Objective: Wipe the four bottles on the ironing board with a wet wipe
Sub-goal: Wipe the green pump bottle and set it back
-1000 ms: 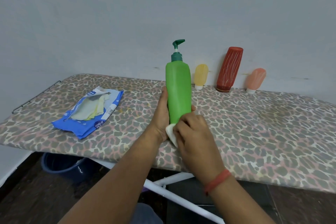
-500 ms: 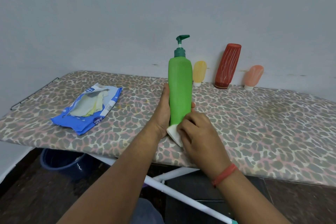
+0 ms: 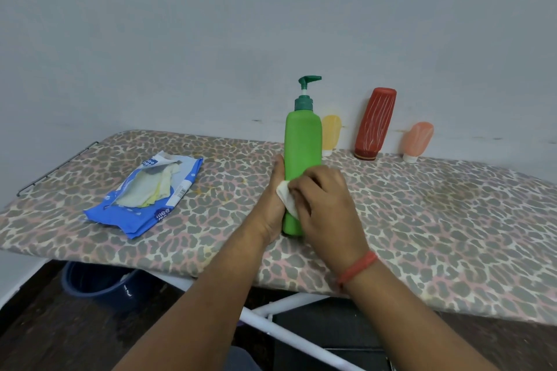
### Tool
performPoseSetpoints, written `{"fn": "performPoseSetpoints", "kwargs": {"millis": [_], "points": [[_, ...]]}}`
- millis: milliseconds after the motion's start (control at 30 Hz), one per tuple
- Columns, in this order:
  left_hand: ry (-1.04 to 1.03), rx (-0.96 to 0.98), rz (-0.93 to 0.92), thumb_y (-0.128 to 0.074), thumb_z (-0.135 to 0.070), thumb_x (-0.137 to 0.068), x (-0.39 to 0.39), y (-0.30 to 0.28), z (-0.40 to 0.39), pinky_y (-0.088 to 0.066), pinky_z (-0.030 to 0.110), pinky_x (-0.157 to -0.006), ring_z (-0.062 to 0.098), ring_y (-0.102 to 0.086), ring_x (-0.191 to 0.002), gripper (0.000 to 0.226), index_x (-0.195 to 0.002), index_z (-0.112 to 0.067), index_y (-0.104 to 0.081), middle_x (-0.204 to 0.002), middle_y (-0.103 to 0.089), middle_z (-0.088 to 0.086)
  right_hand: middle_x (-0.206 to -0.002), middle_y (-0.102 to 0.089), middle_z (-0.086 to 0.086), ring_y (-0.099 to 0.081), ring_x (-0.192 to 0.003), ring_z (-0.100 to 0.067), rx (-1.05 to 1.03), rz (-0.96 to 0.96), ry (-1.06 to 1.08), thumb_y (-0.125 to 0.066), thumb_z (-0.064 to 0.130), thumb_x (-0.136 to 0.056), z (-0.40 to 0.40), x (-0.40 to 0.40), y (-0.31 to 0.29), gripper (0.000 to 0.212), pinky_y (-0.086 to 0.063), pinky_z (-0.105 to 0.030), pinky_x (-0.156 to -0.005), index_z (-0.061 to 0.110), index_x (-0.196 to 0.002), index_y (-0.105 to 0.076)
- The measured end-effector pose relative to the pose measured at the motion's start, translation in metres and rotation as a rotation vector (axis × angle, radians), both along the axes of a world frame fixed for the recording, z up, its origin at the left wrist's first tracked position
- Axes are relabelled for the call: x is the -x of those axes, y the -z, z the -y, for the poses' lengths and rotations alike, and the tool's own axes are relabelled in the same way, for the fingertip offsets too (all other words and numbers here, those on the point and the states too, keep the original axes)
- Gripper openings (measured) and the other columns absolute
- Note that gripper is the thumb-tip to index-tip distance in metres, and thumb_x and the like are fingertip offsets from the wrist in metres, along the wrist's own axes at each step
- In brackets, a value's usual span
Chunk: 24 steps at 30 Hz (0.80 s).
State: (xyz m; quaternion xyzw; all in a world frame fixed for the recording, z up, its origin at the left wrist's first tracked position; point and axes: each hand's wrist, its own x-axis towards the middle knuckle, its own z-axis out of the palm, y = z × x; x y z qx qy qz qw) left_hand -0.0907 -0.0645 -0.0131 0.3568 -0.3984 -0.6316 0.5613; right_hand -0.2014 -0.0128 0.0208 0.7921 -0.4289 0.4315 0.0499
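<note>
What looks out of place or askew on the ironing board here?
The tall dark red ribbed bottle stands upside down, tilted against the grey wall. The torn-open blue wet-wipe packet has wipes spilling out. Nothing looks spilled or damaged otherwise.

Bare ironing board [image 3: 437, 220] lies open to my right; the wipes packet [image 3: 144, 196] blocks its left end, three bottles [image 3: 375, 123] line its far edge.

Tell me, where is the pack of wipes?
The blue wet wipes pack lies open on the ironing board, left of the green pump bottle.
</note>
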Motion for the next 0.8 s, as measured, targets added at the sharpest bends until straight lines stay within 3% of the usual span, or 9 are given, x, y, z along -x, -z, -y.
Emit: {"fn": "performPoseSetpoints", "kwargs": {"millis": [133, 267, 500, 667, 800], "points": [[-0.064, 0.042, 0.061, -0.032, -0.072, -0.093, 0.005, -0.006, -0.006, -0.054, 0.044, -0.099, 0.024, -0.069, -0.115, 0.066, -0.122, -0.026, -0.069, -0.119, -0.074, 0.011, -0.099, -0.058, -0.009, -0.049, -0.093, -0.025, 0.036, 0.048, 0.034, -0.063, 0.006, -0.091, 0.040, -0.012, -0.051, 0.007, -0.043, -0.032, -0.076, 0.006, -0.094, -0.070], [-0.059, 0.042, 0.109, -0.030, -0.075, -0.084, 0.002, -0.005, -0.005, -0.059, 0.038, -0.090, 0.021, -0.073, -0.107, 0.066, -0.108, -0.034, -0.076, -0.112, -0.077, 0.007, -0.105, -0.059, -0.006, -0.047, -0.099, -0.022, 0.047, 0.078, 0.063, -0.060, 0.007, -0.092, 0.058, -0.017, -0.071, 0.014, -0.041, -0.028, -0.078, 0.010, -0.103, -0.070], [-0.065, 0.036, 0.062, -0.030, -0.081, -0.082, 0.001, -0.003, -0.002, -0.059, 0.038, -0.088, 0.025, -0.071, -0.110, 0.076, -0.109, -0.030, -0.079, -0.116, -0.075, 0.013, -0.100, -0.057, -0.004, -0.050, -0.095, -0.021, -0.043, 0.084, 0.037, -0.058, 0.014, -0.094, 0.013, 0.001, -0.002, 0.014, -0.042, -0.029, -0.084, 0.011, -0.101, -0.069], [-0.037, 0.092, 0.115, -0.032, -0.087, -0.077, 0.001, -0.003, -0.004, -0.056, 0.050, -0.098, 0.029, -0.071, -0.110, 0.074, -0.108, -0.038, -0.078, -0.116, -0.075, 0.013, -0.107, -0.058, -0.007, -0.052, -0.098, -0.023, -0.020, 0.185, 0.086, -0.056, 0.011, -0.096, 0.053, -0.003, -0.054, 0.015, -0.036, -0.022, -0.081, 0.009, -0.105, -0.067], [-0.030, 0.098, 0.124, -0.031, -0.085, -0.081, 0.000, -0.002, -0.004, -0.059, 0.046, -0.093, 0.023, -0.073, -0.103, 0.070, -0.105, -0.039, -0.078, -0.110, -0.077, 0.007, -0.109, -0.060, -0.005, -0.052, -0.102, -0.023, 0.019, 0.177, 0.068, -0.058, 0.010, -0.095, 0.061, -0.009, -0.066, 0.015, -0.040, -0.026, -0.085, 0.011, -0.105, -0.069]]}}
